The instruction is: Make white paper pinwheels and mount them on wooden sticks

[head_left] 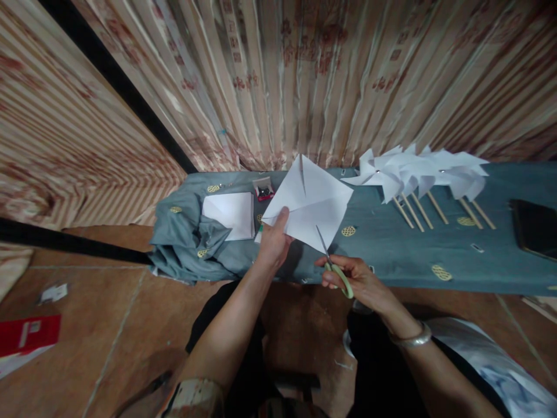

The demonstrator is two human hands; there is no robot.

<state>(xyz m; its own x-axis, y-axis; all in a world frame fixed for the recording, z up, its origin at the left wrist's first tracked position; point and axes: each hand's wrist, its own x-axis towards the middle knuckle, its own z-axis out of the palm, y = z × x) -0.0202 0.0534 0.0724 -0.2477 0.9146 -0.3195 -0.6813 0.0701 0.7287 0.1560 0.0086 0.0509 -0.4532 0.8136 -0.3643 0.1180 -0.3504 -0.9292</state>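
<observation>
My left hand (275,239) pinches a square sheet of white paper (322,188) near its left corner, thumb on top. The sheet is held up over the cloth, turned like a diamond, with a slit running in from its top corner and crease lines across it. In my right hand (348,274) is a pair of scissors (337,277) with light green handles. The blades lie at the paper's lower corner, pointing up toward its middle; whether they are parted is hard to make out.
A blue-grey cloth (391,249) covers the long narrow surface. Finished paper pinwheels (418,171) on wooden sticks lie at the right, beside a dark phone-like object (533,227). A stack of white paper (230,212) and a small red box (263,190) with dark bits sit left. Pleated curtains hang behind.
</observation>
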